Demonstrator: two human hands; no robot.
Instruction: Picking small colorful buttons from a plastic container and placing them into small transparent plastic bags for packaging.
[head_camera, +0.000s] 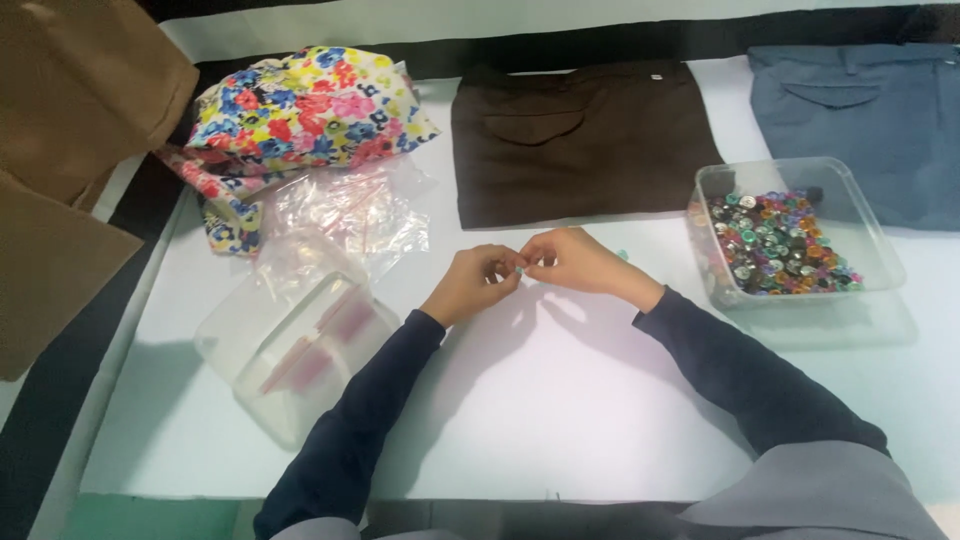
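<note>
My left hand and my right hand meet fingertip to fingertip over the middle of the white table. Between them they pinch a tiny green button; which hand carries it I cannot tell. Both arms wear dark blue sleeves. A clear plastic tub full of several mixed coloured buttons stands just to the right of my right hand.
Clear zip bags and a clear box holding more bags lie at the left. A floral cloth sits behind them. Folded brown trousers and blue-grey trousers lie at the back. Tan fabric hangs at far left.
</note>
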